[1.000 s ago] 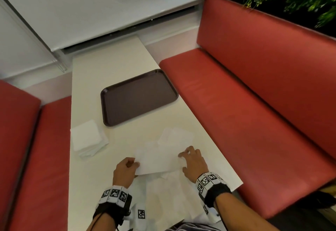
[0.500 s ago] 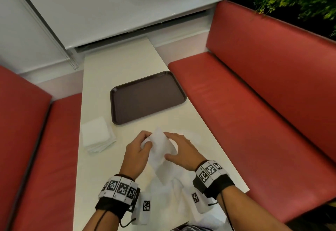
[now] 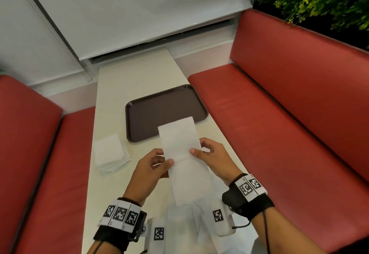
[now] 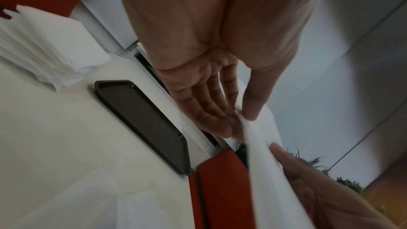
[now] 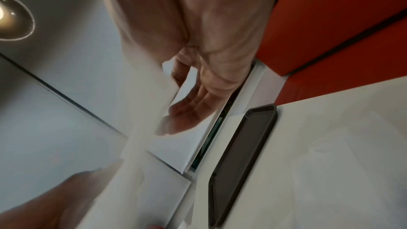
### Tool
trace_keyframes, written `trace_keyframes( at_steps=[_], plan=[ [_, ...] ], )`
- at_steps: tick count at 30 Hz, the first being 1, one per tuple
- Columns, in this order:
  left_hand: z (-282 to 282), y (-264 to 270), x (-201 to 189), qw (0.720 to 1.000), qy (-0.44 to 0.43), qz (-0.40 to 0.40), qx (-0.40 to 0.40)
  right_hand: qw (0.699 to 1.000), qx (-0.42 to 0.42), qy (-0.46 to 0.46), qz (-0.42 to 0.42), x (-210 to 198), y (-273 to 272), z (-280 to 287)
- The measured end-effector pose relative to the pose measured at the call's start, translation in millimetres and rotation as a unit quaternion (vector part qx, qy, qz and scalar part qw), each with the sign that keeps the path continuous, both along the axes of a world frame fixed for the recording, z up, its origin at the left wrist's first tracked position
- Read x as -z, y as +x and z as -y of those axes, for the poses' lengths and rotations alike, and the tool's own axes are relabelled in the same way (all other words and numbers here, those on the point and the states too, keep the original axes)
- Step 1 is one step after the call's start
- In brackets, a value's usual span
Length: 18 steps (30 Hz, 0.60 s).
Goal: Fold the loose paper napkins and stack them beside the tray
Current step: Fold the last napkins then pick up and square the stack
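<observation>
wrists: black straps (image 3: 111, 237) | white marker blocks (image 3: 121, 214) | thin black cable (image 3: 242, 226)

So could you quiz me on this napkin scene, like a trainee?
1. True or false: the brown tray has napkins on it.
2. Which hands pinch the long napkin: A the left hand only, B the right hand only, C both?
3. The folded stack lies on which side of the tray, by the person's own sides?

Key: 1 false, the napkin held up only overlaps it in the view; 2 C; 3 left.
</observation>
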<state>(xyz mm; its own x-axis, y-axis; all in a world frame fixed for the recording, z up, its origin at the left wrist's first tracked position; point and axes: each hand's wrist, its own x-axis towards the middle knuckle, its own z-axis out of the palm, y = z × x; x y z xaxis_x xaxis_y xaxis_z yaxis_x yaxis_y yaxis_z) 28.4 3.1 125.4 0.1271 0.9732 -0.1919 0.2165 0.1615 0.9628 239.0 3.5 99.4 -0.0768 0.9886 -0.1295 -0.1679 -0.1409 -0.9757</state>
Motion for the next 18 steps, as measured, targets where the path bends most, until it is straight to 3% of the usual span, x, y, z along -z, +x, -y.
trace_keyframes(
  at_steps=[7,18],
  plan=[
    [1.3,0.9,-5.1,0.998,0.03,0.044,-0.034,0.998,-0.05,0.001,0.03,-2.9,1.8,1.8],
    [-0.1,-5.0,3.5,0.993,0.006,0.107,-0.052,0.997,-0.052,-0.022,-0.047,-9.6,-1.6,-0.8]
  ],
)
